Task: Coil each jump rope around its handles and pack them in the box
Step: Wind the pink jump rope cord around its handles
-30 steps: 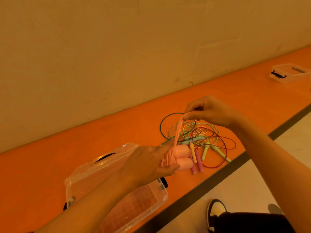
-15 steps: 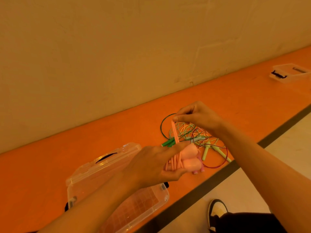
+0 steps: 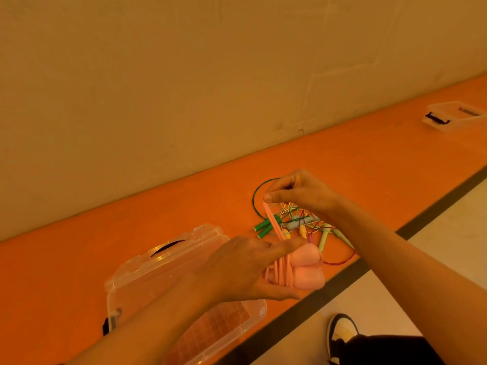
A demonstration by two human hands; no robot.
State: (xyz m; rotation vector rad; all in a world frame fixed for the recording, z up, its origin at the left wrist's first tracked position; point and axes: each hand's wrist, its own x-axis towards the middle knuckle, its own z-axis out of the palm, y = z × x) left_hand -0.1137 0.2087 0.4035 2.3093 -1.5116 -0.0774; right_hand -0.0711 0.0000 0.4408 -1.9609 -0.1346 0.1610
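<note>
Pink jump rope handles gripped side by side in the curled fingers of the left hand, with several turns of pink cord wound round them just beside those fingers. Free stretch of cord pinched between thumb and fingertip of the right hand, up and beyond the left fingers. Against a second ago: right hand lower and closer to the left, taut stretch shorter, green handles more exposed below the right fingers. Tangle of other jump ropes on the orange tabletop under the right hand. Clear plastic box, open, beneath the left wrist.
</note>
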